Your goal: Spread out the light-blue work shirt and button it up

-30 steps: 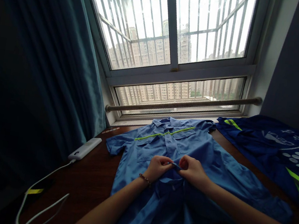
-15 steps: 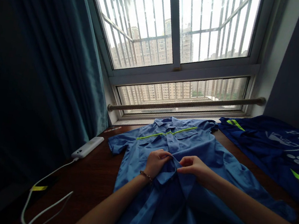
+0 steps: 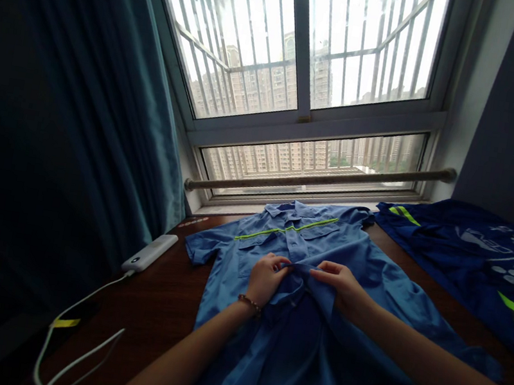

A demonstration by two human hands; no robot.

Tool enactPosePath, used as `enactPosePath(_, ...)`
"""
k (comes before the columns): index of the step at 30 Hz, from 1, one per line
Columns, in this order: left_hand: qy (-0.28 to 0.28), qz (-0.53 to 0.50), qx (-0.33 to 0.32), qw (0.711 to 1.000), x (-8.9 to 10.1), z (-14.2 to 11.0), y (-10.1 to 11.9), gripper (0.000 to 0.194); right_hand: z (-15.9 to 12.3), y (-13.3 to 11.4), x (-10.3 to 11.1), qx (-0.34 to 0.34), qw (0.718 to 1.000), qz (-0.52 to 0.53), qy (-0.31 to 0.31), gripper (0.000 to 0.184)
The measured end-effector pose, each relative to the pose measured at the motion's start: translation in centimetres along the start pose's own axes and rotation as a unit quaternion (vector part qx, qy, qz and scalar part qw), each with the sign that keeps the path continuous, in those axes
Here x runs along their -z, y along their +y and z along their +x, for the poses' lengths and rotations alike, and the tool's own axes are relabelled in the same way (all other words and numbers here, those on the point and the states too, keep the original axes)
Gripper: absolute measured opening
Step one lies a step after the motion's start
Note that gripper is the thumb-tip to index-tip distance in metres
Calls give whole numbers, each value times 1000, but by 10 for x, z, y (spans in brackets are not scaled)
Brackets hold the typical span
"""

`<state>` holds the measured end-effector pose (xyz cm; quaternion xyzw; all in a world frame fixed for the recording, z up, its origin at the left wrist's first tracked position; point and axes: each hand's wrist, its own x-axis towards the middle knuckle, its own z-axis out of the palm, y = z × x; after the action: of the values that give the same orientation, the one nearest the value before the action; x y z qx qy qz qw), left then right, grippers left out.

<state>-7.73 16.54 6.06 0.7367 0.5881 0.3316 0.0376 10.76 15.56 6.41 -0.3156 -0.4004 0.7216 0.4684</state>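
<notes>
The left hand (image 3: 266, 281) and the right hand (image 3: 344, 287) pinch the blue shirt (image 3: 290, 354) between their fingers (image 3: 330, 268); beyond these fingers runs its yellow-green stripe (image 3: 263, 234).

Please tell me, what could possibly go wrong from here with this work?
The shirt is held only in a pinch of the left hand and right hand, so it might slip. Its loose folds below them might crease. The cable lies loose to the left, joined to the white device; a wide reach might snag it.
</notes>
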Motion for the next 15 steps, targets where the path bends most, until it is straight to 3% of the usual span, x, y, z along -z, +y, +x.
enactPosePath(3, 51, 80, -33, 995, 14, -5, 20, 26, 1, -4, 2, 14, 999, 12, 38, 28)
enactPosePath(5, -16, 81, -46, 996, 23, -11, 34, 27, 2, -7, 4, 28, 998, 19, 62, 28)
enactPosePath(9, -226, 69, -88, 968, 30, -29, 53, 45, 5, -9, 10, 38, 996, 32, 77, 28)
enactPosePath(12, -275, 135, -114, 945, 27, -43, 60, 50, 6, -10, 13, 33, 995, 40, 82, 26)
enactPosePath(15, -294, 174, -121, 932, 25, -48, 61, 38, 5, -15, 11, 31, 995, 46, 86, 26)
